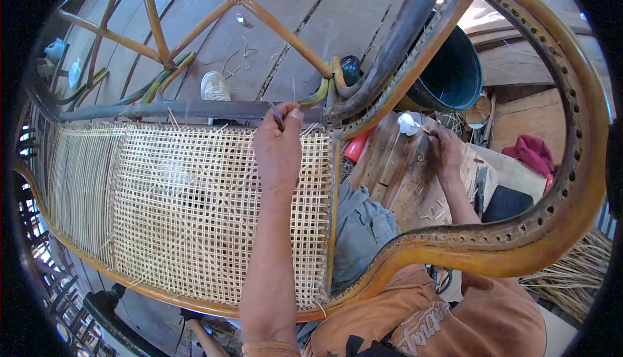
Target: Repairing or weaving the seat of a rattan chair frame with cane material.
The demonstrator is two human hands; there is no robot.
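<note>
Wooden floorboards (pixel 363 13) fill the top of the head view, strewn with cane scraps, and a dark bucket (pixel 454 75) stands at upper right. Across the middle lies a bentwood chair frame (pixel 571 182), tipped over the person's lap so the woven cane panel (pixel 182 201) faces up within easy reach. Centre frame, the left hand (pixel 279 149) rests on the weave at the panel's top edge, fingers pinched together on a thin tool or strand (pixel 278 117) right at the dark rail; which one, hard to say. Over at right of centre, the right hand (pixel 444 149) reaches through the frame's open loop, fingers closed around a small pale object (pixel 409 123) above the plank counter (pixel 396 175).
</note>
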